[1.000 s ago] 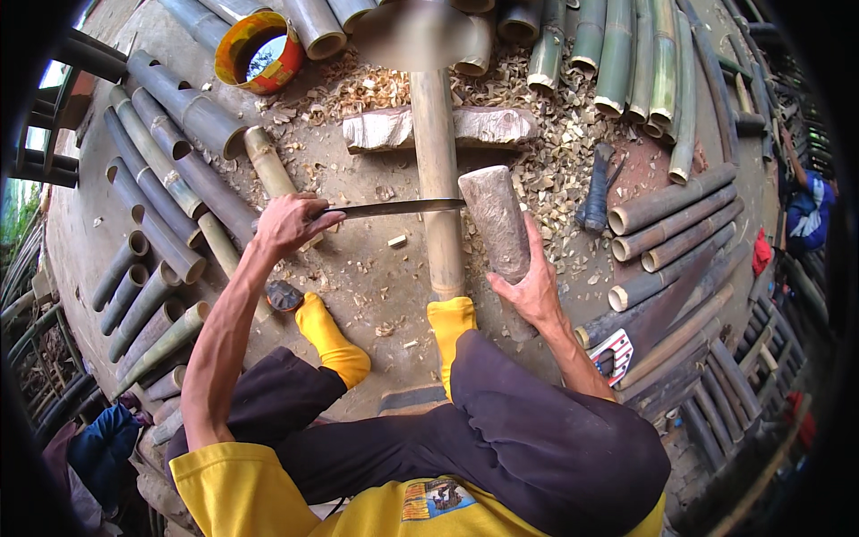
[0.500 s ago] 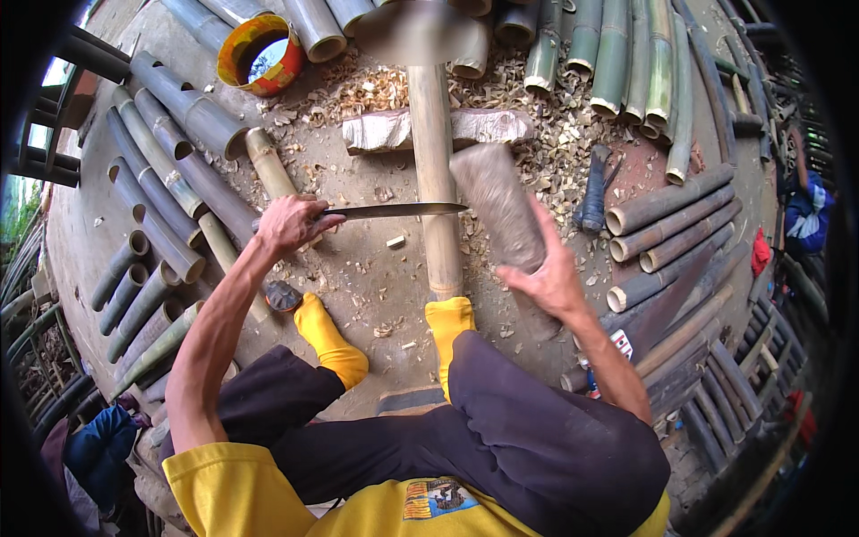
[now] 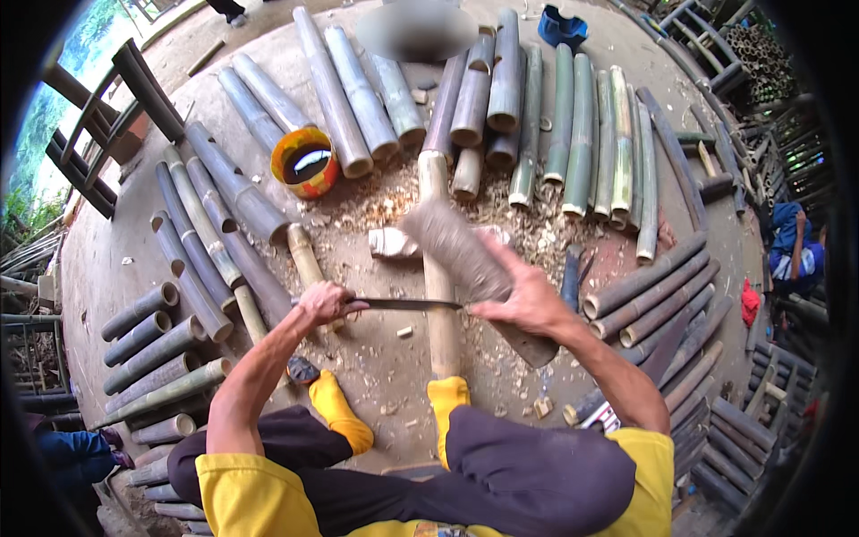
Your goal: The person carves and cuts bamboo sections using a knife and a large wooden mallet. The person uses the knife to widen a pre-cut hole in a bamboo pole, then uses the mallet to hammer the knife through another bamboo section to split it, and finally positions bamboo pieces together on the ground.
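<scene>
My left hand point(image 3: 324, 304) is closed on the handle of a long knife point(image 3: 398, 304). The blade lies crosswise over a pale bamboo pole point(image 3: 442, 347), its tip just past the pole's right side. In my right hand point(image 3: 530, 302) is a thick, rough wooden block point(image 3: 465, 251), slanted, its upper end over the pole beyond the blade. Whether the block touches the knife I cannot tell. A pale wood billet point(image 3: 392, 243) lies crosswise at the pole's far part, partly hidden by the block. My yellow-socked foot point(image 3: 448, 394) is against the pole's near end.
Cut bamboo lengths point(image 3: 143, 311) lie in rows on the left, more green ones point(image 3: 580, 134) at the back, and stacked ones point(image 3: 651, 277) on the right. An orange-yellow container point(image 3: 304, 161) with dark liquid stands back left. Wood shavings point(image 3: 537, 228) cover the ground beyond the pole.
The view has tilted up, showing more of the far ground. The wooden block in my right hand has swung left over the pole. My left hand keeps the knife across it.
</scene>
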Demonstrator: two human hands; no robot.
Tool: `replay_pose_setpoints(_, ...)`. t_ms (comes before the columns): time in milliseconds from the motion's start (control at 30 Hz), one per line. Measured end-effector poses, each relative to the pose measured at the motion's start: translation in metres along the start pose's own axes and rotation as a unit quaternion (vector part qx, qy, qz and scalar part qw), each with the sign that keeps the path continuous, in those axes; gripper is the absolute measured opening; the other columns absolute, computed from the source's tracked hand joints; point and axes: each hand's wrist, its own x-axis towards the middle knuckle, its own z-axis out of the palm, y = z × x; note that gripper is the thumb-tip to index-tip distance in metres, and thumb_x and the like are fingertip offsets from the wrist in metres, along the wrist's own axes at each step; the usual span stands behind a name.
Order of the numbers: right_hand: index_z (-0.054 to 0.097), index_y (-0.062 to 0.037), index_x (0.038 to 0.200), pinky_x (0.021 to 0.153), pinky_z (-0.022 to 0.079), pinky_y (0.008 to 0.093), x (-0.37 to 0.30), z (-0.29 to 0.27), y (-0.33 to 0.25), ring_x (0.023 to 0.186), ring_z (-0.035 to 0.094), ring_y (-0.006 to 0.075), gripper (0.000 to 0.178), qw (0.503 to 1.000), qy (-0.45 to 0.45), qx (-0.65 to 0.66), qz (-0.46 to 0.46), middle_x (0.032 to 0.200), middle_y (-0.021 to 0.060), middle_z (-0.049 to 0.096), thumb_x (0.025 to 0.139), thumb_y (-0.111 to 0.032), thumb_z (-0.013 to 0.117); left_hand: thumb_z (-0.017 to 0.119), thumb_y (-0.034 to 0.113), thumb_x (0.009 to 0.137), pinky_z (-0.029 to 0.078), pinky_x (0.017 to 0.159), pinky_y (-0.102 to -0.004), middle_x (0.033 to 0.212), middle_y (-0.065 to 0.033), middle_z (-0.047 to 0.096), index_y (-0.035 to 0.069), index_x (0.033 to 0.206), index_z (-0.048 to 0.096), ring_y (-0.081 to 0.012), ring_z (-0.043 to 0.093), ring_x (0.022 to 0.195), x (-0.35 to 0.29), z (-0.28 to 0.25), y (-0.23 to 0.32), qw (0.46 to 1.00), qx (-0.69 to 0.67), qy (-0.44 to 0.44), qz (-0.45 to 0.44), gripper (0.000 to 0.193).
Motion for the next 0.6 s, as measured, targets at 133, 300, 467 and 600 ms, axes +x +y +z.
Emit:
replay_pose_setpoints(133,0.031,-0.0001,0.132,0.096,0.043,0.0405,0.007,-0.021,-0.045,0.103,0.057,0.0267,0.083,0.924,0.325,0.085,-0.184,0.117,0.0188,0.052,0.069,-0.031,0.075,0.049,0.06,0.084,0.044,0.046,-0.0426,0.055,-0.013,0.057,0.009,0.07,0.065,-0.0325,0.057,0.051,-0.004,0.001,-0.008,1.0,0.004,0.015,0.004,0.055)
replay_pose_setpoints(300,0.016,-0.0138,0.144,0.099,0.042,0.0452,-0.018,0.07,0.085,0.12,0.047,0.037,0.098,0.984,0.118,-0.101,-0.088,0.134,0.0239,0.041,0.068,-0.033,0.075,0.05,0.06,0.083,0.044,0.047,-0.042,0.052,-0.0136,0.056,0.008,0.066,0.063,-0.0336,0.056,0.048,0.005,0.009,-0.001,0.999,0.006,0.039,0.012,0.056)
replay_pose_setpoints(467,0.013,-0.0096,0.146,0.099,0.042,0.0372,-0.031,0.063,0.054,0.111,0.055,0.0323,0.102,0.998,-0.016,0.028,0.055,0.129,0.0232,0.048,0.067,-0.029,0.075,0.044,0.067,0.081,0.048,0.054,-0.0437,0.063,-0.0138,0.061,0.011,0.074,0.066,-0.0339,0.061,0.06,-0.011,0.004,-0.002,0.998,-0.024,-0.041,-0.036,0.061)
replay_pose_setpoints(600,0.01,-0.0079,0.146,0.09,0.048,0.0365,-0.031,0.055,0.035,0.107,0.057,0.0337,0.1,0.968,0.219,0.067,-0.097,0.127,0.0247,0.047,0.071,-0.031,0.072,0.05,0.062,0.082,0.043,0.047,-0.0414,0.053,-0.0131,0.056,0.011,0.075,0.068,-0.0323,0.056,0.049,0.001,0.008,-0.011,1.0,-0.014,0.018,0.0,0.055)
